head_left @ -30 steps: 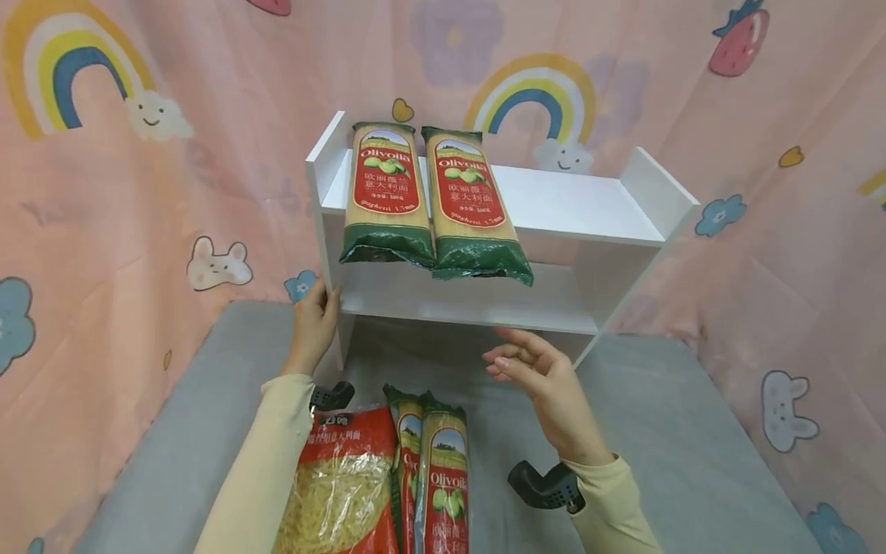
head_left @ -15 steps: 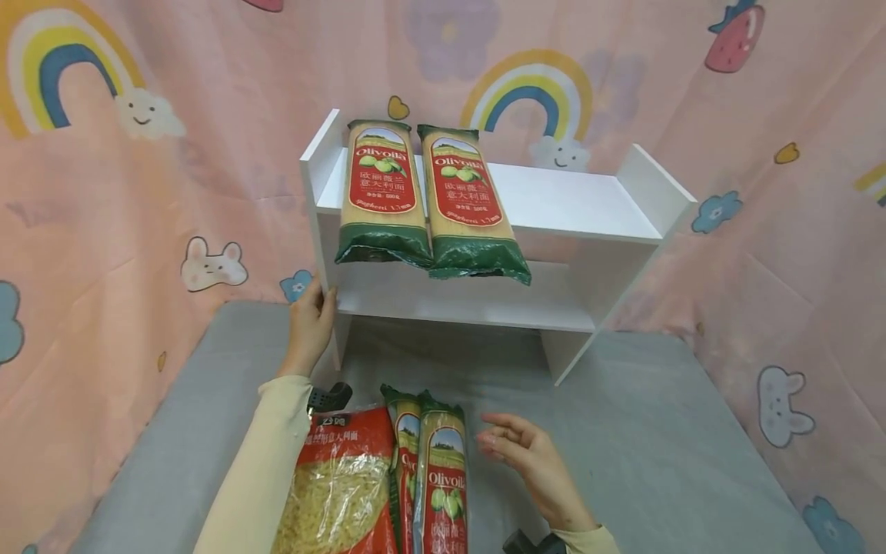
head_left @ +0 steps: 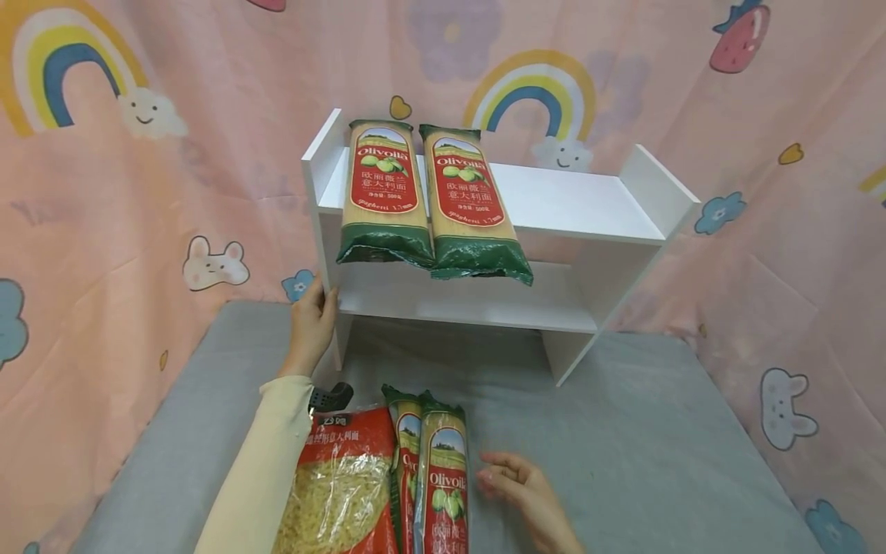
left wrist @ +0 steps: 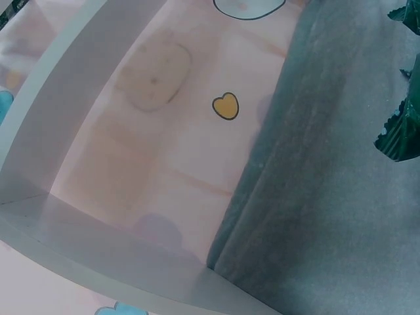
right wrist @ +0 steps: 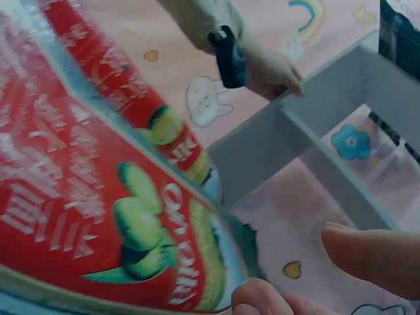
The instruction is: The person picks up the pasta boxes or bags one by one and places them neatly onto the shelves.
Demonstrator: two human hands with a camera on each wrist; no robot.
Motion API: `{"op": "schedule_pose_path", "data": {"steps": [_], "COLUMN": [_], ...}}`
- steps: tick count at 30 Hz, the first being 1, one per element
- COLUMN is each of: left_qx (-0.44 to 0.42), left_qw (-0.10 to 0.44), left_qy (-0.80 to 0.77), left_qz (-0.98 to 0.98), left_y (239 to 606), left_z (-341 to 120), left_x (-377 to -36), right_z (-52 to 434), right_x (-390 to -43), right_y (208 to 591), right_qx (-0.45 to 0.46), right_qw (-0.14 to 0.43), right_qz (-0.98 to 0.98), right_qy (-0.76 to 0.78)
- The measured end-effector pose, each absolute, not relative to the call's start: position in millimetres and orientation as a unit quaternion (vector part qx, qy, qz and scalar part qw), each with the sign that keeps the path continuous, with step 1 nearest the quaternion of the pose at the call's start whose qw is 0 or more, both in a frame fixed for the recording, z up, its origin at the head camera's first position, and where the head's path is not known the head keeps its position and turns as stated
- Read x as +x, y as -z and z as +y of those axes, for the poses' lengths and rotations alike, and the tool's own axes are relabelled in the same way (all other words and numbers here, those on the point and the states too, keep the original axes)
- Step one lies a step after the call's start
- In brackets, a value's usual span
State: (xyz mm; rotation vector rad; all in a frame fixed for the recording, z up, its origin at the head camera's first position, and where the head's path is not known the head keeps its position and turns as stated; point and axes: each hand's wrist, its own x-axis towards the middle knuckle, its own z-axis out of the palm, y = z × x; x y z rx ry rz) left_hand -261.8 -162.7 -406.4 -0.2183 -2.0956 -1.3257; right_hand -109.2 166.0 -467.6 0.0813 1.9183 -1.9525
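My left hand (head_left: 315, 312) grips the front edge of the white shelf's (head_left: 588, 204) left side panel; it shows again on that panel in the right wrist view (right wrist: 274, 71). My right hand (head_left: 504, 475) hovers low over the grey mat, fingers loosely curled and holding nothing, right beside two spaghetti packs (head_left: 443, 481) lying there. The right wrist view shows the nearer spaghetti pack (right wrist: 118, 197) close up, with my fingertips (right wrist: 374, 256) just off its end. I cannot tell if they touch. Two more spaghetti packs (head_left: 384, 192) (head_left: 471, 204) lie on the top shelf, overhanging its front.
A red bag of short pasta (head_left: 342, 485) lies left of the mat's spaghetti packs, partly under my left sleeve. The grey mat (head_left: 644, 438) is bordered by pink patterned cloth (head_left: 104, 231) on three sides. In the left wrist view a green pack end (left wrist: 400, 138) shows.
My right hand has dropped from in front of the lower shelf to the mat beside the spaghetti packs. My left hand has stayed on the shelf's side panel.
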Motion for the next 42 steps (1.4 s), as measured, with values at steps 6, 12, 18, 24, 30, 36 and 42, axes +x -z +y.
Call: {"op": "schedule_pose_path", "data": {"steps": [6, 12, 18, 24, 30, 36, 42], "left_qx": [-0.082, -0.084, -0.082, -0.087, -0.093, -0.091, -0.092], "left_qw": [0.321, 0.326, 0.328, 0.329, 0.320, 0.311, 0.315], "left_qy": [0.495, 0.493, 0.499, 0.503, 0.515, 0.519, 0.520], "left_qz": [-0.803, -0.802, -0.798, -0.795, -0.790, -0.791, -0.788], "left_y": [406.2, 406.6, 406.9, 406.6, 406.1, 405.8, 406.6], "left_z": [-162.1, -161.9, -161.7, -161.8, -162.4, -161.9, -162.2], "left_x": [-261.2, -261.0, -260.3, -260.1, -260.0, -259.4, -259.8], "right_z": [166.1, 165.4, 165.2, 164.3, 158.8, 154.9, 152.5], "right_x": [-102.9, -97.3, -95.0, -93.7, -95.1, -96.3, -98.2], "right_y": [480.6, 491.5, 496.8, 498.6, 496.5, 496.3, 496.5], "right_qx": [0.029, 0.029, 0.024, 0.021, -0.003, 0.000, -0.004], "right_qw": [0.236, 0.255, 0.252, 0.254, 0.249, 0.246, 0.244], "right_qz": [0.700, 0.706, 0.708, 0.722, 0.758, 0.782, 0.801], "right_qy": [0.673, 0.660, 0.659, 0.643, 0.602, 0.573, 0.546]}}
